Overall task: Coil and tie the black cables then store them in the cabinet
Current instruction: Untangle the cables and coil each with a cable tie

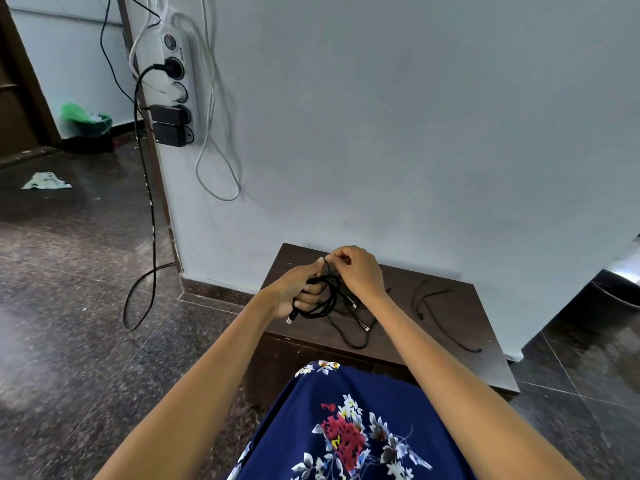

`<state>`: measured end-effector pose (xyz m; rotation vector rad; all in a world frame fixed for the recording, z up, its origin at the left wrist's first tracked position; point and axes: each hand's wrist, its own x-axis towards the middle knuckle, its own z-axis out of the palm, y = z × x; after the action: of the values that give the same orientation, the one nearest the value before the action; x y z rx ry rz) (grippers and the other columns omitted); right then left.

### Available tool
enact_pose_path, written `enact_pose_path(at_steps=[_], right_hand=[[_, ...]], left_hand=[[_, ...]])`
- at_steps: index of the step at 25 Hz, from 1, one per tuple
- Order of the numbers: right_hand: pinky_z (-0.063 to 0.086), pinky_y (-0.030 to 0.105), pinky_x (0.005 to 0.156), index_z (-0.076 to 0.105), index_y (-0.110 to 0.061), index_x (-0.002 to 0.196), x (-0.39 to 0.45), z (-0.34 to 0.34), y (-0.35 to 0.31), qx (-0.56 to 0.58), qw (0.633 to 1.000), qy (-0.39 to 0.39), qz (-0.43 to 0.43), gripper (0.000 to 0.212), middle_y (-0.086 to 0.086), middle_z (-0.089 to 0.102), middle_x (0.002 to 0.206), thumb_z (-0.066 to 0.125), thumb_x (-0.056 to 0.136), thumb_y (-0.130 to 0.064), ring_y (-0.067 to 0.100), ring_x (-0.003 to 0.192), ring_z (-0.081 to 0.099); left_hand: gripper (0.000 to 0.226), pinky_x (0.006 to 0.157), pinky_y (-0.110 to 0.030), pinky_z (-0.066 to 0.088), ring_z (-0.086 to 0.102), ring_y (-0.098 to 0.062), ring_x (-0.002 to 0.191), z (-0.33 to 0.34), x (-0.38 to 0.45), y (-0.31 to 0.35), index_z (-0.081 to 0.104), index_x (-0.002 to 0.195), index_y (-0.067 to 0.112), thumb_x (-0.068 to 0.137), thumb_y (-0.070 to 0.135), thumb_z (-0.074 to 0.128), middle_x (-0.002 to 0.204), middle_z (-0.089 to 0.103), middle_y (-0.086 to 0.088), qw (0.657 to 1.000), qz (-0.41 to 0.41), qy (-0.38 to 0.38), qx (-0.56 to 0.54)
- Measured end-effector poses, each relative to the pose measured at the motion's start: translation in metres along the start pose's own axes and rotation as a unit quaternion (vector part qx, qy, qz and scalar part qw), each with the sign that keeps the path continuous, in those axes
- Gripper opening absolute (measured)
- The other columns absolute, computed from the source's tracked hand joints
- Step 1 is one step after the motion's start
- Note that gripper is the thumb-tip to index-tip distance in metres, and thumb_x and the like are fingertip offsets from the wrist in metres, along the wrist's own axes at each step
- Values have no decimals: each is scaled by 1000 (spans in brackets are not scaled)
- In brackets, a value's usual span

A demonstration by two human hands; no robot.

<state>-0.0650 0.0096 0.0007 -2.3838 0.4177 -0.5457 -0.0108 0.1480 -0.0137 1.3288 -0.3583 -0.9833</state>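
In the head view, the left hand point(297, 289) is gripping a coiled black cable point(320, 299) just above the dark wooden cabinet top point(450, 327), its fingers curled through the loops and pressed together around them, with a metal-tipped plug point(290, 319) dangling below the palm. The right hand point(356, 271) is meeting it at the top of the bundle, thumb and fingertips pinching what looks like a strand of the same cable near the left thumb, apparently working a wrap or tie around the coil. The cable is looking light, thin and limp, so it will probably spring out of its loops if the grip slackens; the crossing point where all the loops gather is likely the best place to hold, leaving the plug ends free. A tail with a second plug point(366, 329) is trailing down onto the cabinet top, though whether it belongs to the held coil or to another cable cannot be told. Counting: one bundle in the hands, and one loose black cable point(440, 317) lying uncoiled to the right, well apart from the hands; the tangle under the hands is making any further count uncertain.
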Motion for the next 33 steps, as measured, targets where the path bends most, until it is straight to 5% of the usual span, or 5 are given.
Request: enact_pose_path(at_steps=[10, 16, 24, 30, 33], right_hand=[[41, 26, 63, 72, -20, 84, 4, -5, -9, -180, 983, -42, -2, 22, -7, 72, 96, 51, 89, -20, 18, 86, 64], [49, 30, 70, 74, -22, 82, 13, -10, -12, -71, 992, -99, 19, 18, -5, 73, 93, 59, 89, -28, 15, 88, 65], [44, 29, 69, 70, -9, 89, 49, -40, -11, 24, 993, 38, 105, 25, -4, 66, 89, 61, 89, -33, 14, 78, 57], [53, 12, 60, 71, 1, 103, 21, -6, -12, 191, 958, -173, 123, 26, 1, 66, 74, 70, 85, -18, 6, 65, 60], [57, 24, 72, 72, -1, 97, 27, -2, -14, 144, 978, -103, 109, 22, 7, 68, 75, 70, 85, -19, 13, 67, 62]], left_hand=[[36, 33, -14, 19, 23, -8, 27, 5, 7, -2, 51, 83, 7, 95, 41, 50, 38, 46, 2, 974, 57, 97, 196], [25, 31, -11, 18, 24, -5, 26, -2, 16, 0, 58, 117, 13, 95, 24, 53, 43, 46, 2, 989, 70, 105, 76], [23, 29, -12, 13, 17, -4, 27, -17, 15, -9, 66, 95, 10, 95, 21, 47, 36, 29, 8, 994, -39, 87, 48], [19, 31, -11, 11, 16, -5, 26, -14, 18, -2, 58, 78, 12, 92, 23, 52, 35, 29, 7, 995, -16, 92, 17], [20, 32, -11, 13, 16, -6, 26, -14, 18, 1, 61, 78, 11, 91, 23, 51, 35, 28, 6, 996, -11, 91, 4]])
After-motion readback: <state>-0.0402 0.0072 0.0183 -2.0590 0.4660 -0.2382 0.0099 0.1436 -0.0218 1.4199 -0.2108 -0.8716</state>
